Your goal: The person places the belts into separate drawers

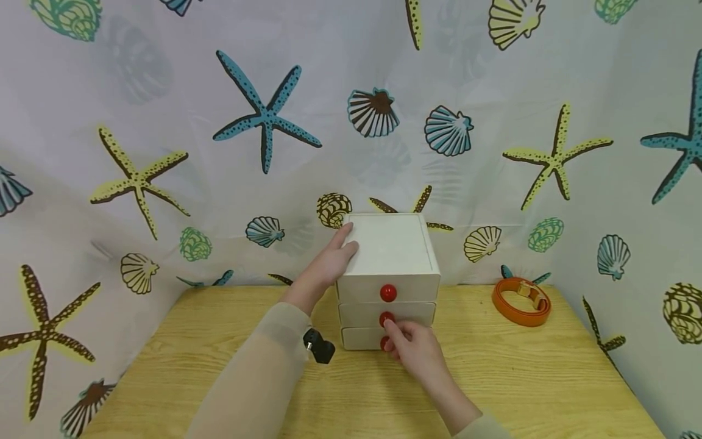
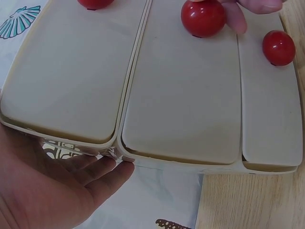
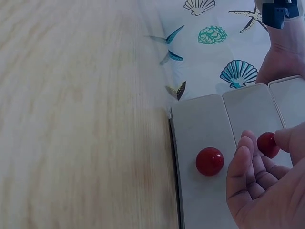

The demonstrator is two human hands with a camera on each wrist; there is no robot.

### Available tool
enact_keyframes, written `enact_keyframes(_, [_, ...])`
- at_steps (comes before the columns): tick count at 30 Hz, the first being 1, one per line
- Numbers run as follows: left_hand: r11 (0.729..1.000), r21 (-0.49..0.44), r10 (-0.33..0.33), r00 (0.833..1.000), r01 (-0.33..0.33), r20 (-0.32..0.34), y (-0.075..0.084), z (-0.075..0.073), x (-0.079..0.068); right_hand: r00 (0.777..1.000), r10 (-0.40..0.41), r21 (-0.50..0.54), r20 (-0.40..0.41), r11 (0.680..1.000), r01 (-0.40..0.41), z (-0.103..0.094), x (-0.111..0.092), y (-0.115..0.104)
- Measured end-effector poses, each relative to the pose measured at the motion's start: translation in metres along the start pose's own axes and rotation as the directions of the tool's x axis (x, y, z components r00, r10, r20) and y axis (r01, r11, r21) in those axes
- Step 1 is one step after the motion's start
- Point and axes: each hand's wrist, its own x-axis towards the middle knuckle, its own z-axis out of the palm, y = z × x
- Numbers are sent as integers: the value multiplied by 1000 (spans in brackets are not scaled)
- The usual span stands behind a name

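Note:
A white chest of drawers point(image 1: 390, 244) stands on the table, its three drawers stacked and each fitted with a round red knob. My right hand point(image 1: 419, 350) pinches the middle knob point(image 2: 203, 20) between thumb and finger, the other fingers curling below it. In the head view that hand partly covers the bottom knob point(image 3: 209, 161); the top knob point(image 1: 388, 293) shows fully. With fingers extended, my left hand point(image 1: 336, 259) rests against the chest's left side near the top edge. All three drawer fronts sit pushed in.
An orange coiled belt point(image 1: 521, 302) with a gold-coloured buckle lies on the wooden table point(image 1: 482, 378) to the right. Behind the chest hangs a white cloth point(image 1: 329, 55) printed with starfish and shells, which also runs along both sides.

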Motion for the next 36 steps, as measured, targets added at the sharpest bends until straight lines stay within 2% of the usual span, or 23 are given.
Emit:
enact_keyframes(10, [1000,-4,-4,1000,5,4,-1,0,0,1000,-2,-17,10,1000,2,1,-10,9])
enact_keyframes(18, [1000,-5,8,1000,-8,0,-3,0,5,998,57,1,24,998,-57,-2,-13,20])
enact_keyframes(25, [1000,-10,5,1000,-5,2,-2,0,3,997,71,-40,26,997,-70,-3,-14,27])
enact_keyframes(36, [1000,-11,3,1000,-3,3,-2,-1,2,994,102,-40,43,994,-100,-4,-11,35])
